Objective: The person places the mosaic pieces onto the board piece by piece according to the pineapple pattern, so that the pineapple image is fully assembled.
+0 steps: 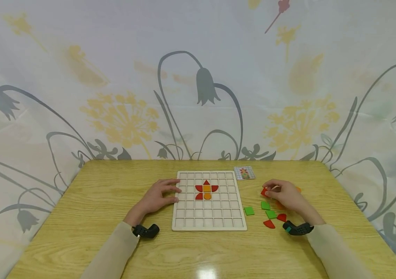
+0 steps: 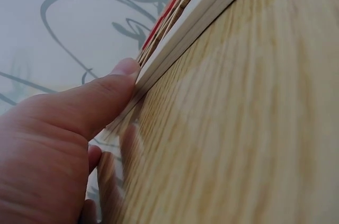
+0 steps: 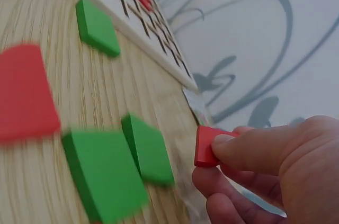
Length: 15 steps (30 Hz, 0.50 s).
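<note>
Overall, noted floral backdrop (image 1: pixel 184 31) behind wood-grain table (image 1: pixel 107 180). Saw white grid board (image 1: pixel 190 213) on table. Found left hand (image 1: pixel 157 197) at board's left edge, with fingers (image 1: pixel 171 188) spread; right hand (image 1: pixel 285 195) near picture card (image 1: pixel 244 173). Counted 6 red and orange tiles (image 1: pixel 206 188) on board; 3 green squares (image 1: pixel 271 214) and 2 red quarter-circles (image 1: pixel 269 224) loose near right hand. Observed 1 partly hidden red tile (image 3: pixel 205 147) pinched between right thumb (image 3: pixel 249 150) and fingers, right of board.
</note>
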Available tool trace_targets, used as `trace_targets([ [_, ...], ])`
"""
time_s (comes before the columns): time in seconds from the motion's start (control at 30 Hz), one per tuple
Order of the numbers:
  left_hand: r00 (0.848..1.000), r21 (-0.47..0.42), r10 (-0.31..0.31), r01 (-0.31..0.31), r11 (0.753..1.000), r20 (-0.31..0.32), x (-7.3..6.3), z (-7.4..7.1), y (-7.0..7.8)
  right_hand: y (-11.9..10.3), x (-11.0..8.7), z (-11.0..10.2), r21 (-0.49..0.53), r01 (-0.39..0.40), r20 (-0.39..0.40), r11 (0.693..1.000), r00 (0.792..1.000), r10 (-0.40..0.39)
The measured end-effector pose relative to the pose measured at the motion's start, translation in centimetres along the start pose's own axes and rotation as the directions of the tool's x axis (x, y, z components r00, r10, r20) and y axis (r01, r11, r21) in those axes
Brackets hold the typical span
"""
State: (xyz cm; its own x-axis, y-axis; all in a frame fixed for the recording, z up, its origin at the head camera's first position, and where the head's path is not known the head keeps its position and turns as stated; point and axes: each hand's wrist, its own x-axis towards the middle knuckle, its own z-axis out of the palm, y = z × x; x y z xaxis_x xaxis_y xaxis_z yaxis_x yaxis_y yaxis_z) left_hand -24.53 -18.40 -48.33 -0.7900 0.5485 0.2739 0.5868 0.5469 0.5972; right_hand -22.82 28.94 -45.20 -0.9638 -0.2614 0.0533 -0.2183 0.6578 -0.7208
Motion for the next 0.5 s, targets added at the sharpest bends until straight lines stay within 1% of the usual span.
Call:
trace_targets([
  [0.1, 1.000, 0.018, 0.006, -0.006, 1.000, 0.008, 0.0, -0.1, 0.1, -1.3, 0.9, 1.1, 0.041, 0.027, 0.015, 0.999, 1.000, -0.027],
  [0.2, 1.000, 0.015, 0.003, -0.003, 1.000, 0.014, 0.0, -0.2, 0.2, -2.8, 1.9, 2.5, 0.097, 0.056, 0.028, 0.994, 0.998, -0.058],
  [0.3, 1.000, 0.013, 0.001, -0.001, 1.000, 0.012, 0.0, -0.2, 0.3, -4.1, 2.8, 4.1, 0.129, 0.094, 0.039, 0.987, 0.994, -0.100],
  [0.5, 1.000, 0.016, -0.008, 0.008, 1.000, 0.009, 0.0, 0.0, 0.1, -5.8, 4.2, 7.3, 0.123, 0.156, 0.090, 0.980, 0.982, -0.168],
])
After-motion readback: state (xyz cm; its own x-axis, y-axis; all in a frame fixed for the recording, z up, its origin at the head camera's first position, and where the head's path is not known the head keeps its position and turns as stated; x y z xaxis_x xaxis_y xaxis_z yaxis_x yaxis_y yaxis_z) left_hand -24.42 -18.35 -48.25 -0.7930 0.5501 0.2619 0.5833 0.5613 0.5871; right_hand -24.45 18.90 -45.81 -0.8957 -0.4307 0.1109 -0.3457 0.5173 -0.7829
